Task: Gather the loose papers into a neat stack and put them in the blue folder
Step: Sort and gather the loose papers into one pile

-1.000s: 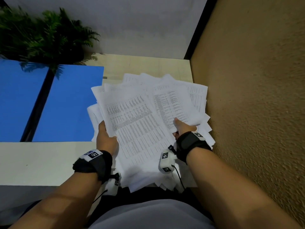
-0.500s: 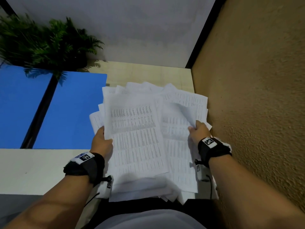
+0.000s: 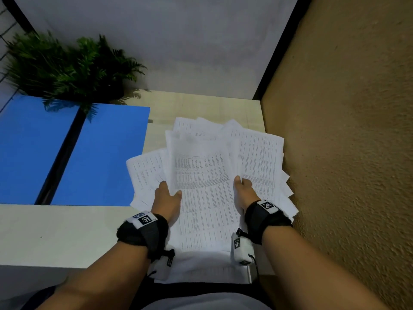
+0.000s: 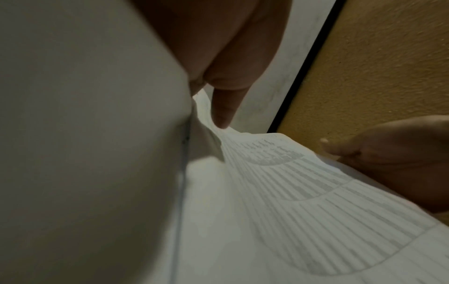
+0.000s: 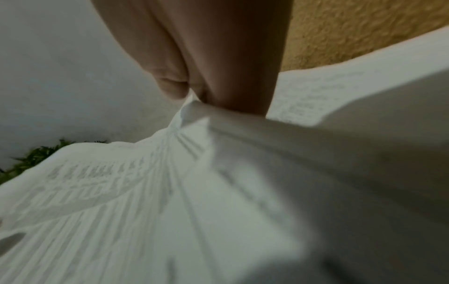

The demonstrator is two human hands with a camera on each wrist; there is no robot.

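Note:
A fanned pile of printed white papers (image 3: 203, 186) lies at the right end of the table, against the wall. My left hand (image 3: 167, 198) grips the left edge of the upper sheets, thumb on top. My right hand (image 3: 243, 189) pinches their right edge. In the left wrist view a fingertip (image 4: 223, 117) presses on the papers (image 4: 279, 192), with the right hand (image 4: 401, 153) beyond. The right wrist view shows fingers (image 5: 218, 76) pinching a bunched fold of the papers (image 5: 194, 173). The blue folder (image 3: 98, 155) lies open and flat to the left of the pile.
A green fern-like plant (image 3: 67, 68) stands at the back left, overhanging the folder. A rough tan wall (image 3: 346, 153) closes the right side and a grey wall (image 3: 178, 41) the back. Bare table (image 3: 55, 233) lies near me on the left.
The right hand moved from the pile's right edge inward to the top sheets' right side. The top sheets have been squared and pulled together between both hands.

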